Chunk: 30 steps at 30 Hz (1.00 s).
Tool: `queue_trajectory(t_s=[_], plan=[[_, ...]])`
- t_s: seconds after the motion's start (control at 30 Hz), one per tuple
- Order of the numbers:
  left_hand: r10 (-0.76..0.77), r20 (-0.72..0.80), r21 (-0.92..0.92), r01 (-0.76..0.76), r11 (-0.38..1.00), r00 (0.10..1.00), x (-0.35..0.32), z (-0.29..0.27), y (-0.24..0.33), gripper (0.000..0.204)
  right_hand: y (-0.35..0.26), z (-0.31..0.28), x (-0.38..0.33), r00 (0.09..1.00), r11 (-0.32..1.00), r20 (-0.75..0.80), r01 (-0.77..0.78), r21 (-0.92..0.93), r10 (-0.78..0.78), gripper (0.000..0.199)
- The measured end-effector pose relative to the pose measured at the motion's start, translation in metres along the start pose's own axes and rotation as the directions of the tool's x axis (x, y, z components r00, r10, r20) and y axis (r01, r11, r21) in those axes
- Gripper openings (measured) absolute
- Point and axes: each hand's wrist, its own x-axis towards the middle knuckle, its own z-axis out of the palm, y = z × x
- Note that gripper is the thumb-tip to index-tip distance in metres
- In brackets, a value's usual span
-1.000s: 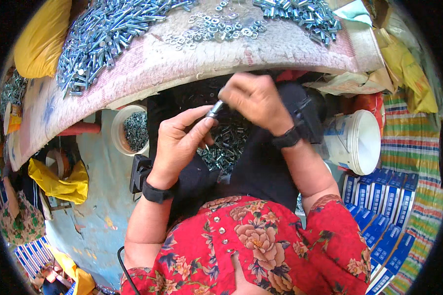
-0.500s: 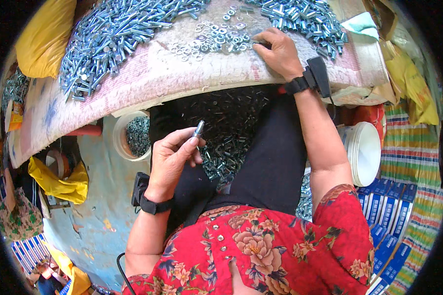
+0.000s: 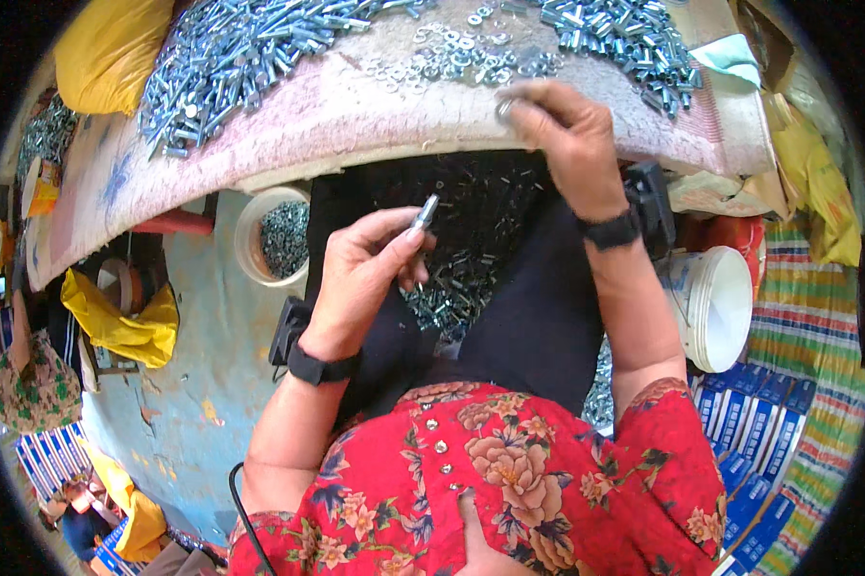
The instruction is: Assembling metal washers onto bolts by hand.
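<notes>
While our left hand (image 3: 370, 264) is pinching a fastener (image 3: 426, 211) mid-frame, our right hand (image 3: 571, 139) is leaving the upper-centre washers (image 3: 461, 60), gripping a shiny piece (image 3: 503, 110), bringing both closer.

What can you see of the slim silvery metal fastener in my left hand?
The slim silvery metal fastener looks shiny and roughly cylindrical, its upper end seemingly narrower. It tilts up and rightward, pinched between thumb and fingers of the bare left hand, over the black trousers. The hand hides its lower part.
</notes>
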Motion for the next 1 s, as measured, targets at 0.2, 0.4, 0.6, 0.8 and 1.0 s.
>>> queue_trajectory(t_s=[0.2, 0.4, 0.6, 0.8, 1.0], plan=[[0.152, 0.069, 0.058, -0.156, 0.986, 0.986, 0.004, 0.011, 0.012, 0.024, -0.018, 0.033, -0.044, 0.975, 0.964, 0.190, -0.158, 0.212, 0.118, 0.014], [0.228, 0.025, 0.077, -0.229, 0.970, 0.973, 0.003, 0.010, 0.007, 0.022, -0.010, 0.047, -0.051, 0.975, 0.830, 0.185, -0.206, 0.518, 0.126, 0.014], [0.404, 0.090, 0.159, -0.414, 0.896, 0.910, 0.006, 0.002, 0.009, 0.022, -0.011, 0.052, -0.052, 0.976, 0.820, 0.206, -0.174, 0.545, 0.069, 0.011], [0.314, 0.132, 0.118, -0.330, 0.937, 0.940, 0.007, 0.002, 0.012, 0.022, -0.019, 0.052, -0.049, 0.953, 0.948, 0.076, 0.300, -0.106, -0.293, 0.009], [0.397, 0.071, 0.290, -0.400, 0.870, 0.915, -0.006, -0.010, 0.019, 0.016, -0.026, 0.059, -0.043, 0.958, 0.983, 0.229, 0.181, -0.015, -0.173, 0.010]])
